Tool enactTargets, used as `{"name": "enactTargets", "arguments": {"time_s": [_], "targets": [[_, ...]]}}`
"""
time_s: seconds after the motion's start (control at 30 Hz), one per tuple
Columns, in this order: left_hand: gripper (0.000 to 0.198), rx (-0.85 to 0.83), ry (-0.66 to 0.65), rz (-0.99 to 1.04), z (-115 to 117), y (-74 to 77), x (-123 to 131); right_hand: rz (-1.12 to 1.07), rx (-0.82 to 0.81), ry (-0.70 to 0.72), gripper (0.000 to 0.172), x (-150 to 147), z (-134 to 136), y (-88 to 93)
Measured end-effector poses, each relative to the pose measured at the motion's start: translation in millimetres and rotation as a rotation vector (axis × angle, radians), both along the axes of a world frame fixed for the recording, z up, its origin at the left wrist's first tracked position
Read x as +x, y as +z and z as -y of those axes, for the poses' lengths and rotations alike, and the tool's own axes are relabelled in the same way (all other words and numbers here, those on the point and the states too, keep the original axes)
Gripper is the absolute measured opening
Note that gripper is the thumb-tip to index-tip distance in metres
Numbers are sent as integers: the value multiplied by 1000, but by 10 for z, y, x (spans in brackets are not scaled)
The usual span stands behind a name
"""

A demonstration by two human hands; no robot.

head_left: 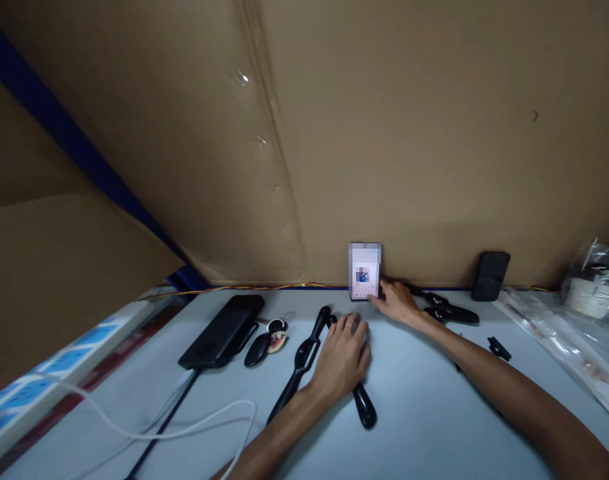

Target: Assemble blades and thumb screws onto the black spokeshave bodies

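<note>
A smartphone [366, 272] with a lit screen leans upright against the brown back wall. My right hand [397, 303] holds its lower right corner, the thumb over the front and the other fingers at the side edge. My left hand [342, 353] rests on the table, fingers loosely bent, across a long black plastic piece [365, 407] with a rounded end; its middle is hidden under the palm. Just left of that hand lies a similar slotted black piece [303, 353], partly covered by my forearm.
To the left are a black power bank [222, 332], a key fob [257, 350], a white cable [194, 437] and a power strip [64, 363]. At right are black plastic parts [449, 313], a dark phone [490, 276], a small black clip [499, 349] and clear plastic bags [559, 340].
</note>
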State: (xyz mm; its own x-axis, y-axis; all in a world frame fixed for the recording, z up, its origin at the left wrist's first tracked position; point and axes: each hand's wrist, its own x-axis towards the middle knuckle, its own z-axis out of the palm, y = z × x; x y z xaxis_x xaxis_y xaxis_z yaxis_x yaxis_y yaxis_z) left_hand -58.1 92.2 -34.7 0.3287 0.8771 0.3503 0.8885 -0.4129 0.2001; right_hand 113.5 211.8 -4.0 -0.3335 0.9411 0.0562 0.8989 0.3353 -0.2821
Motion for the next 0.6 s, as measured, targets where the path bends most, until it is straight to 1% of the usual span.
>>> {"name": "enactTargets", "arguments": {"time_s": [0.6], "targets": [[28, 7, -1, 0, 1, -8, -10, -15, -6, 4, 38, -1, -11, 1]]}}
